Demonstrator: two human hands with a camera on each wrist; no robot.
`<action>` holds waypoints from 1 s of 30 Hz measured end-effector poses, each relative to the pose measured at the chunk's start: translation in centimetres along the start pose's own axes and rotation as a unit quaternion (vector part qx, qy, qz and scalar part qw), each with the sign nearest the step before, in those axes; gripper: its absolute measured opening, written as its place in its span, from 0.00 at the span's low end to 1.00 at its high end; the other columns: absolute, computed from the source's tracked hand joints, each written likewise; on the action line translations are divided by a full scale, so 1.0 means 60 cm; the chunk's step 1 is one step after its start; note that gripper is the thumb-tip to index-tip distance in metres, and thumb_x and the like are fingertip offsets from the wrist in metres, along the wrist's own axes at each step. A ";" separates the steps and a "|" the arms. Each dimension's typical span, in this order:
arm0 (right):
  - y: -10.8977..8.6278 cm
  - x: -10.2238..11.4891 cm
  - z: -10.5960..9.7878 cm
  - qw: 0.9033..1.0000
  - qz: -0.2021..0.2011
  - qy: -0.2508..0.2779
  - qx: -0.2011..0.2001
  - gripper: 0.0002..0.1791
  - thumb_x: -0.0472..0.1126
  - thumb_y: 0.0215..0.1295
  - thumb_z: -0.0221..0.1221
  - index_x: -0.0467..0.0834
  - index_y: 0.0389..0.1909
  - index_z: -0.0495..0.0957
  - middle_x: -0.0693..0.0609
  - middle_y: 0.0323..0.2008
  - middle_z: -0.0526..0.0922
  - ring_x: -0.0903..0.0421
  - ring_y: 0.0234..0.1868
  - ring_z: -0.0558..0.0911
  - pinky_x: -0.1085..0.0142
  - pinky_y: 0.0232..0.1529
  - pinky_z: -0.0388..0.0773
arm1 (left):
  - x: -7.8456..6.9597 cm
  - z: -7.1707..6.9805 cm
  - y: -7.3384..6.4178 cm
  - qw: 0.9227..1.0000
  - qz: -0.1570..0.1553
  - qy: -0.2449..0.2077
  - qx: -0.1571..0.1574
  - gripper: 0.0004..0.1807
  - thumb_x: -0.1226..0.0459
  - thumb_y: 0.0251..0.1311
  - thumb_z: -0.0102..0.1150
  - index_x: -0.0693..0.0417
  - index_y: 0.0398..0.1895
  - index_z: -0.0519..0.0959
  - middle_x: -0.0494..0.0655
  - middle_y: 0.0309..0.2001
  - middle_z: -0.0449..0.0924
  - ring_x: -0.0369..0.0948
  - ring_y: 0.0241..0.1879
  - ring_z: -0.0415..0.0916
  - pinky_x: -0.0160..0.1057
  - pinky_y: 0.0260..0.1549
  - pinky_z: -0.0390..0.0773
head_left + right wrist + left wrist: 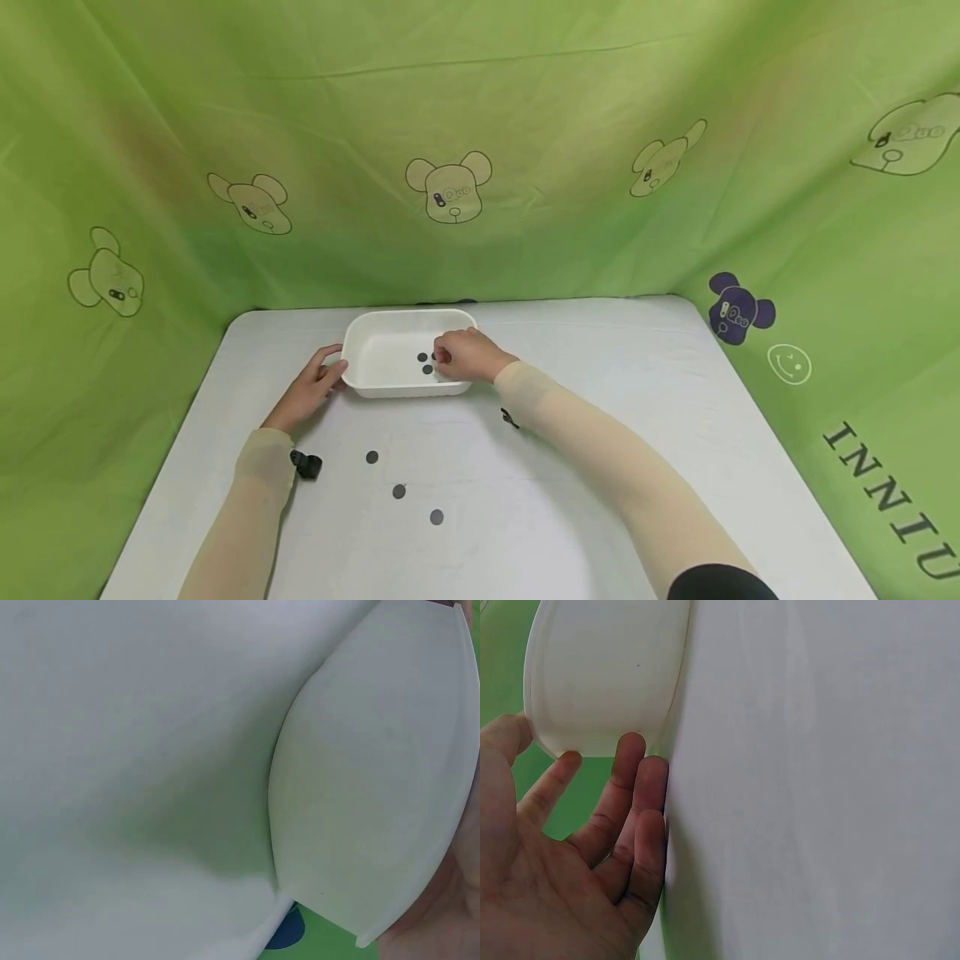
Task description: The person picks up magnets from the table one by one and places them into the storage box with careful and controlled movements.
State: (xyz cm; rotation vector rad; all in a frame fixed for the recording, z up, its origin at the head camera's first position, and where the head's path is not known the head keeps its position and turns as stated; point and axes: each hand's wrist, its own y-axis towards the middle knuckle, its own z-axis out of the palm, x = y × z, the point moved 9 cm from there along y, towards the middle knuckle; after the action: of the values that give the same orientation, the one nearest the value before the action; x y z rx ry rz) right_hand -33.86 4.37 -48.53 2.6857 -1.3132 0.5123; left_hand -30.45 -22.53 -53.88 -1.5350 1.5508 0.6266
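Note:
A white rectangular tray [375,354] with rounded corners stands near the table's back edge. Several small dark grey round discs [427,369] lie on its floor, toward the right. At the tray's left end, my left hand [311,392] holds it, thumb at the rim and fingertips against the outer wall in the left wrist view. My right hand [472,356] reaches over the right side, fingers curled and tips down beside the discs. I cannot tell whether a disc is pinched there. In the right wrist view, the tray wall [367,772] hides most of that hand.
On the white tabletop [510,517] in front of the tray, three more grey discs [399,492] form a slanting row. Black wrist cameras show at the left sleeve [255,475] and right sleeve. A green printed curtain [525,250] surrounds the table at back and sides.

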 end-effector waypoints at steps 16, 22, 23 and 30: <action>0.003 0.005 0.002 0.998 0.025 -0.052 0.014 0.06 0.41 0.72 0.67 0.48 0.34 0.82 0.57 0.34 0.84 0.58 0.37 0.79 0.59 0.51 0.69 | -0.001 0.001 0.000 1.000 0.007 0.006 -0.003 0.33 0.42 0.84 0.47 0.39 0.84 0.58 0.60 0.60 0.83 0.52 0.58 0.79 0.47 0.56 0.74; 0.003 0.003 0.003 0.998 0.036 -0.046 0.012 0.06 0.42 0.73 0.68 0.47 0.35 0.83 0.56 0.35 0.84 0.57 0.37 0.79 0.58 0.52 0.70 | 0.000 0.003 0.000 1.000 0.009 0.002 0.001 0.32 0.43 0.84 0.47 0.40 0.84 0.59 0.61 0.59 0.84 0.53 0.57 0.80 0.50 0.58 0.75; 0.003 0.003 0.003 0.998 0.037 -0.046 0.011 0.06 0.42 0.73 0.68 0.47 0.35 0.83 0.56 0.35 0.84 0.57 0.37 0.79 0.59 0.52 0.70 | 0.000 0.003 0.000 1.000 0.009 0.000 0.000 0.32 0.43 0.84 0.47 0.40 0.84 0.59 0.61 0.58 0.83 0.53 0.57 0.80 0.51 0.58 0.75; 0.001 0.004 0.001 0.998 0.040 -0.043 0.009 0.07 0.43 0.74 0.68 0.47 0.36 0.83 0.56 0.34 0.84 0.57 0.36 0.79 0.59 0.51 0.70 | -0.001 0.001 -0.001 1.000 0.007 0.001 0.000 0.32 0.43 0.84 0.48 0.39 0.84 0.59 0.60 0.58 0.83 0.53 0.58 0.79 0.50 0.58 0.74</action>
State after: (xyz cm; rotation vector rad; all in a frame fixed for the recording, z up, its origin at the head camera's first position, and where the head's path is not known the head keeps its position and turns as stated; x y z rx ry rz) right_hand -33.78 4.14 -48.49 2.7066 -1.4504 0.4241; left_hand -30.40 -22.44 -53.88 -1.5261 1.5640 0.6336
